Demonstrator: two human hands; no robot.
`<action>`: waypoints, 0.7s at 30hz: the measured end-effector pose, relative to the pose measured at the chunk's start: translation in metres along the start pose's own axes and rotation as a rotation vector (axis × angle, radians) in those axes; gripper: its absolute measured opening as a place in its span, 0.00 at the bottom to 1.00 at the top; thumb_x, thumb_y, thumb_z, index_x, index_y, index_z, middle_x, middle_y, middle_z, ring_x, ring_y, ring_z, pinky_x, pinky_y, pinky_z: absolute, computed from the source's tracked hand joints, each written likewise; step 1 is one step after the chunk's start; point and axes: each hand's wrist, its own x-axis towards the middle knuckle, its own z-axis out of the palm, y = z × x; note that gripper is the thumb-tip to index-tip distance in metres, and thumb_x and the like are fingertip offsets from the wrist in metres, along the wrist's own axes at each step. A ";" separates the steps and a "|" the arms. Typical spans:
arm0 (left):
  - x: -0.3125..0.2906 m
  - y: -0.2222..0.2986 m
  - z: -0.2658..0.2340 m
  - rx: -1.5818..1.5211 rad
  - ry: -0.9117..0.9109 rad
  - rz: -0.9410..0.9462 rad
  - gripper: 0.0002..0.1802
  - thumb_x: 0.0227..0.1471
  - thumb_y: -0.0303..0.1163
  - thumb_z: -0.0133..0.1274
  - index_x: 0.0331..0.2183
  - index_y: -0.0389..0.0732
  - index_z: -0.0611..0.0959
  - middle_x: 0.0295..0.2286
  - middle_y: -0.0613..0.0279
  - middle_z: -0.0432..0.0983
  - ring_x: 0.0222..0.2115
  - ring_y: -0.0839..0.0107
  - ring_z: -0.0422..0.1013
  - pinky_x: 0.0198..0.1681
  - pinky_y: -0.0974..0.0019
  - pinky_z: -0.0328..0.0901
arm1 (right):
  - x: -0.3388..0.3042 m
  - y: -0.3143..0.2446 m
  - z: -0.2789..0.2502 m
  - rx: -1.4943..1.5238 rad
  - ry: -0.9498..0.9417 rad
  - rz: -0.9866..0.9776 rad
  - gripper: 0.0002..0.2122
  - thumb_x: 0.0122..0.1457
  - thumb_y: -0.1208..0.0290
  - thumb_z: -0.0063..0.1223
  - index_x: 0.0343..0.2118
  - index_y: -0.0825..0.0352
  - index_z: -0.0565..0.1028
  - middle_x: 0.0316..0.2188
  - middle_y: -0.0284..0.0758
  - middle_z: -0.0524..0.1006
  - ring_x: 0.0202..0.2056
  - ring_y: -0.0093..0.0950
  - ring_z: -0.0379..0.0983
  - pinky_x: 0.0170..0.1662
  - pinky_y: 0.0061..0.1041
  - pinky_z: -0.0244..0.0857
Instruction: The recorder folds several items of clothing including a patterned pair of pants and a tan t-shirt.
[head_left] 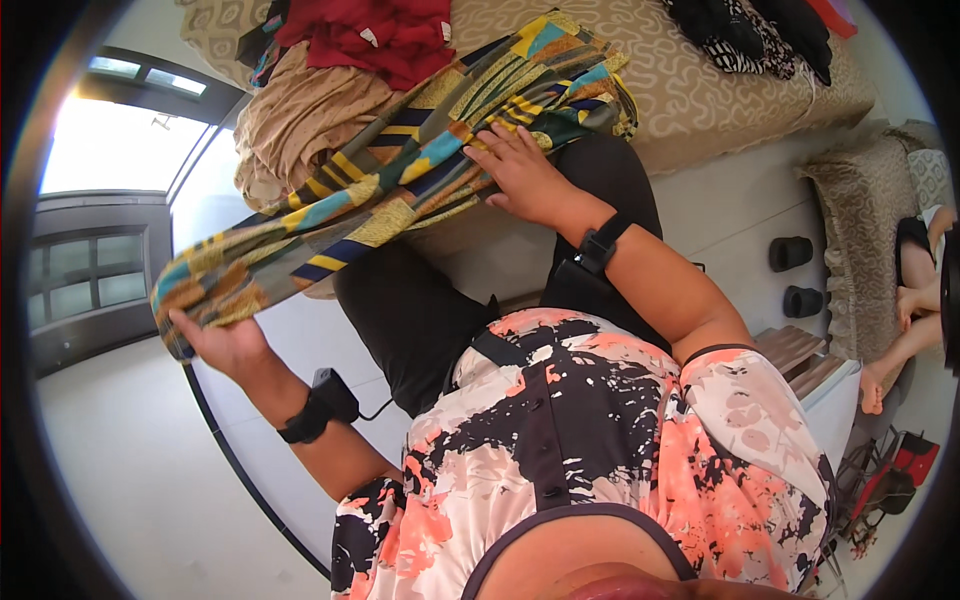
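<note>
A long patterned cloth [400, 190] in yellow, teal, navy and brown stretches across my lap and the edge of the covered seat, folded into a strip. My left hand [235, 350] grips its left end, thumb on top and fingers mostly hidden beneath the fabric. Farther along, my right hand [530, 180] lies flat on the cloth near my right knee, fingers stretched out. Whether the cloth is a garment or a loose piece of fabric I cannot tell.
Beyond the cloth lie a crumpled tan cloth [300, 120] and a red garment [375, 40] on the beige patterned seat [700, 90]. Black clothes [745, 35] rest at its far right. Dark slippers [790, 253] are on the floor. Another person's bare legs [905, 345] show at right.
</note>
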 end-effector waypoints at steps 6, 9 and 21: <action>0.003 -0.035 0.143 0.084 -0.352 -0.126 0.24 0.64 0.44 0.45 0.57 0.43 0.69 0.55 0.56 0.68 0.55 0.57 0.65 0.59 0.49 0.61 | 0.005 0.007 0.002 0.060 0.044 0.013 0.34 0.49 0.66 0.66 0.60 0.63 0.65 0.62 0.43 0.60 0.67 0.43 0.48 0.68 0.47 0.37; -0.014 -0.076 0.210 1.011 -0.882 0.658 0.23 0.61 0.41 0.47 0.54 0.38 0.72 0.47 0.51 0.74 0.48 0.55 0.71 0.52 0.55 0.66 | 0.005 0.006 -0.004 0.061 0.030 0.008 0.32 0.49 0.66 0.65 0.58 0.64 0.66 0.61 0.43 0.61 0.66 0.43 0.49 0.68 0.48 0.38; -0.054 -0.216 0.152 1.115 -1.304 0.426 0.18 0.53 0.36 0.57 0.46 0.41 0.80 0.48 0.50 0.75 0.51 0.48 0.68 0.58 0.55 0.58 | 0.002 0.008 0.000 0.087 0.121 -0.030 0.23 0.45 0.65 0.67 0.46 0.64 0.74 0.45 0.42 0.71 0.55 0.42 0.62 0.64 0.47 0.45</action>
